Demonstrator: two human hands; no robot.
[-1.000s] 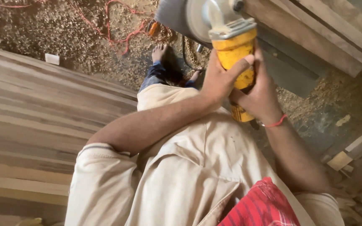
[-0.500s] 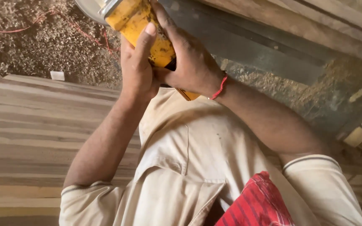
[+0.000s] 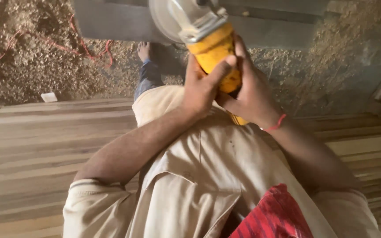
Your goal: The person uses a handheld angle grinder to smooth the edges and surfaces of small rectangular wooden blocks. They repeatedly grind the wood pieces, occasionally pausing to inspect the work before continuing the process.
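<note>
I hold a yellow angle grinder (image 3: 214, 53) in front of my chest with both hands. Its grey metal head and round guard (image 3: 179, 20) point away from me, toward the top of the view. My left hand (image 3: 201, 83) wraps the yellow body from the left, thumb laid across it. My right hand (image 3: 250, 94) grips the body from the right; a red string circles that wrist. My beige shirt and a red striped cloth fill the lower part of the view.
Stacked wooden planks (image 3: 36, 145) lie on the left and more planks (image 3: 367, 145) on the right. Sawdust (image 3: 27, 57) covers the ground with a red cord (image 3: 89, 48) across it. A grey metal slab (image 3: 111, 20) is beyond the grinder. My bare foot (image 3: 144, 50) rests near it.
The view has swung, so the grinder and both hands now sit right of centre and the grinder's metal head shows in full. Both hands keep their grip on the yellow body.
</note>
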